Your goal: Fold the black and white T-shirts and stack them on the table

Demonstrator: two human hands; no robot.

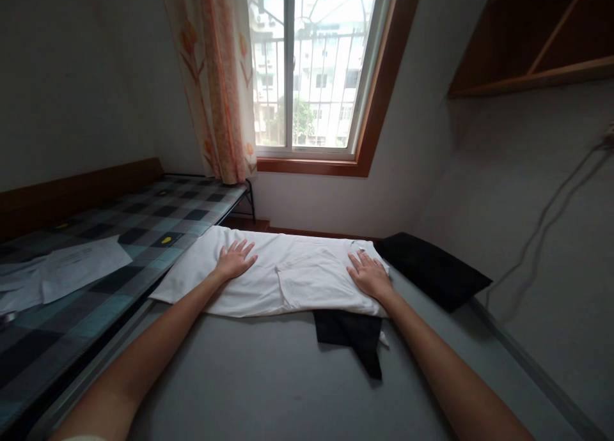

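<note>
A white garment (261, 287), which looks like a folded shirt, lies stretched out lengthwise on the grey table (240, 377). My left hand (235, 260) rests flat on its left part, fingers spread. On the right end, near what may be the collar, my right hand (369, 275) also lies flat with the fingers apart. Between the hands a folded-over layer, perhaps a sleeve, shows on top. From under the garment's near edge, close to my right forearm, sticks out a black cloth-like piece (348, 332). A small white bit peeks out beside it.
A black flat piece (432, 268) lies at the table's right far side, by the wall. On the left stands a bed with a checked mattress (144, 214), with white papers or plastic (86, 268) on it. A curtain (215, 77) hangs beside the window; a wooden shelf (537, 77) juts out upper right.
</note>
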